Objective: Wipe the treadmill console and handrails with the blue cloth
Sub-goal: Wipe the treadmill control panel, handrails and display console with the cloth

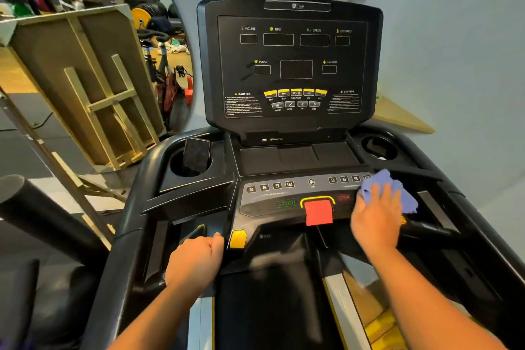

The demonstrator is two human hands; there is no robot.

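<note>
Two bare hands of yours are on the treadmill console (292, 65), a black moulded-plastic unit with a glossy upright display panel at the far end and a sloping button strip nearer you; your right hand (375, 219) lies palm down with straight, close-set fingers pressing the blue cloth (389, 190) onto the right end of that strip; the cloth is soft, crumpled and bunched, its long axis running from far left to near right, and it covers the last numbered key on that side. Your left hand (196, 258) has its fingers curled round the inner left handrail (159, 239), a dark smooth bar, just left of a yellow tab (238, 239).

On the display you can read INCLINE, TIME, SPEED, DISTANCE, PULSE, CALORIE and two CAUTION blocks whose small print is too fine to read; a row of yellow keys sits above grey ones. The strip shows 3, 6, 9, 12 on the left, a fan symbol in the middle, 3, 6, 9 on the right, green START, and a red safety clip (318, 212) under a yellow arch; a dark phone (196, 154) stands tilted in the round left cup holder (177, 169).
</note>
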